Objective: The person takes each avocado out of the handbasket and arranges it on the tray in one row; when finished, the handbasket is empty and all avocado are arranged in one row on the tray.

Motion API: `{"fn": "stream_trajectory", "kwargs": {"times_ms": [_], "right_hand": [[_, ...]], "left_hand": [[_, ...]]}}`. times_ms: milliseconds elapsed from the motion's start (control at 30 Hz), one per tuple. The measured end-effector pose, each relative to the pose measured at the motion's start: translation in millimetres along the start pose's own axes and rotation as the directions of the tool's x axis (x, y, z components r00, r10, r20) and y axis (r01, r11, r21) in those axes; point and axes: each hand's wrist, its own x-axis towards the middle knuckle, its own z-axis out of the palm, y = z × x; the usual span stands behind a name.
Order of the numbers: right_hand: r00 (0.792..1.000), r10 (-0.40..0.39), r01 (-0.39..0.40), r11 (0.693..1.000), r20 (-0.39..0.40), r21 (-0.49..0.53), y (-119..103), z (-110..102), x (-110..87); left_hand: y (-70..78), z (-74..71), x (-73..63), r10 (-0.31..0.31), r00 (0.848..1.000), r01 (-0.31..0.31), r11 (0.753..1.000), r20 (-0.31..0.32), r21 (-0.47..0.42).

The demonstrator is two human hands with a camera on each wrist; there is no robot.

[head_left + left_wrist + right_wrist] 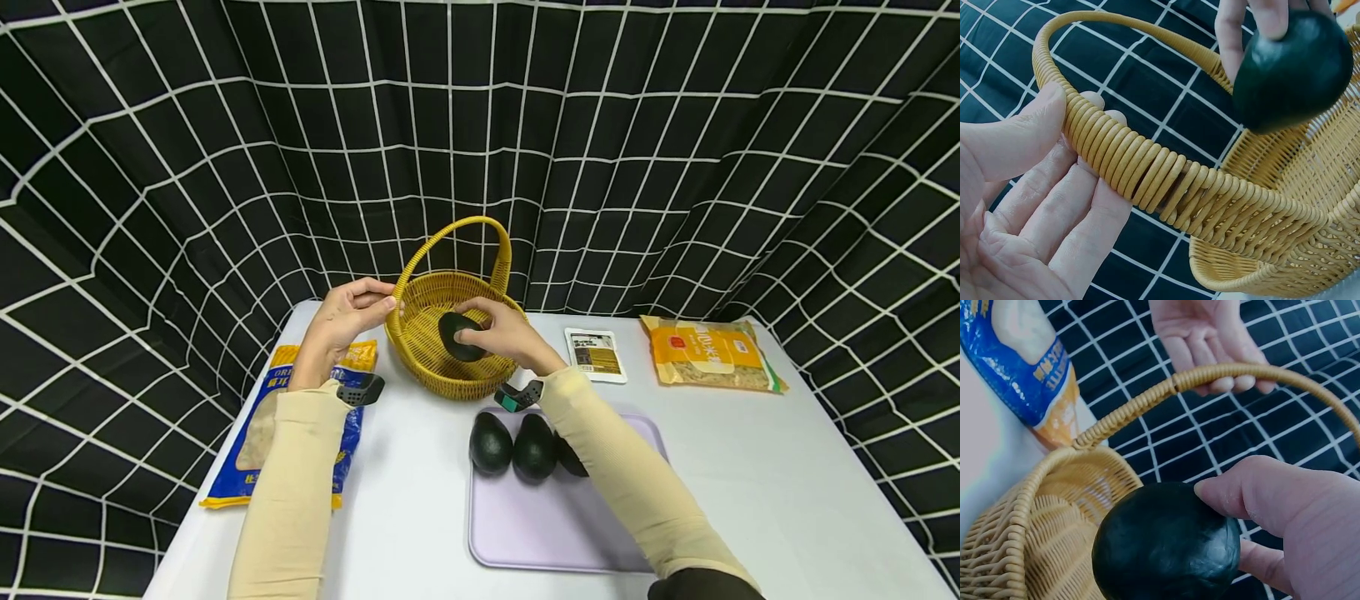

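Observation:
A yellow wicker basket (420,367) with a tall arched handle (1110,147) stands at the back of the table. My left hand (341,321) grips the left side of that handle, thumb on one side and fingertips on the other. Over the basket's opening, my right hand (498,329) holds a dark green avocado (460,337) between thumb and fingers. In the right wrist view the avocado (1166,544) hangs beside the basket's rim. More avocados (491,444) lie in a row on a pale purple tray (540,533), one partly hidden by my right sleeve.
A blue and yellow bag (255,433) lies at the left, partly under my left forearm. Behind the tray is a small white flat pack (595,354). An orange bag (708,354) lies at the back right. Black gridded cloth (600,167) hangs around the table.

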Motion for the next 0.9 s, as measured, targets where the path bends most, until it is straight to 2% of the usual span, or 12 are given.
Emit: {"fn": "stream_trajectory", "kwargs": {"times_ms": [200, 400, 700, 900], "right_hand": [[0.999, -0.035, 0.034, 0.999, -0.031, -0.008, 6.5, -6.2, -16.0], [0.999, -0.017, 0.017, 1.0, -0.044, 0.01, 14.1, -12.7, -30.7], [0.996, 0.01, 0.0, 0.993, -0.083, 0.121, 27.9, -29.9, -56.8], [0.991, 0.034, -0.013, 0.986, -0.127, 0.165, 41.5, -43.5, -79.5]], "left_hand": [[-0.6, -0.3, -0.2, 0.001, 1.0, -0.001, 1.0, 0.003, -0.018], [-0.5, -0.6, -0.4, -0.006, 1.0, 0.007, 1.0, 0.002, -0.007], [2.1, 0.1, -2.6, -0.048, 0.999, 0.048, 0.999, -0.008, 0.026], [2.1, 0.2, -3.4, -0.05, 0.999, 0.05, 0.998, -0.002, 0.027]]}}
